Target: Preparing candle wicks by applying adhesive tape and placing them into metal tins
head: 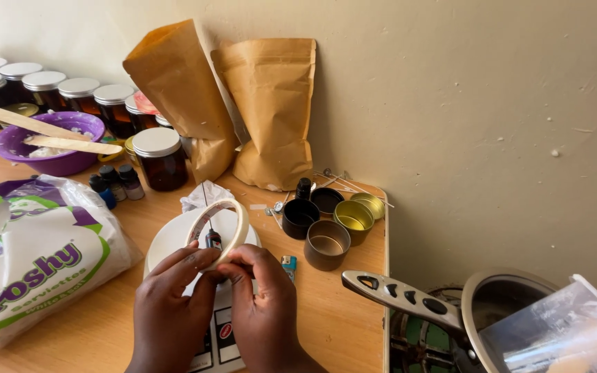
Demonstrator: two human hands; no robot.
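Head view is looking down at both hands meeting over a white scale (174, 238) on the table (340, 324). Left hand (168, 304) is pinching the lower rim of a roll of tape (219, 224), which is standing on edge and rising toward 12 o'clock from the grip; its round opening is facing the camera. Right hand (264, 307), equally near, is pinching the same rim from 3 o'clock. A small dark bottle (213, 240) is showing through the ring. Fingertips and the scale's front are hiding behind the hands.

Bare tabletop (333, 311) R of hands; tins (327, 244) block ahead, napkin pack (36, 255) crowds L
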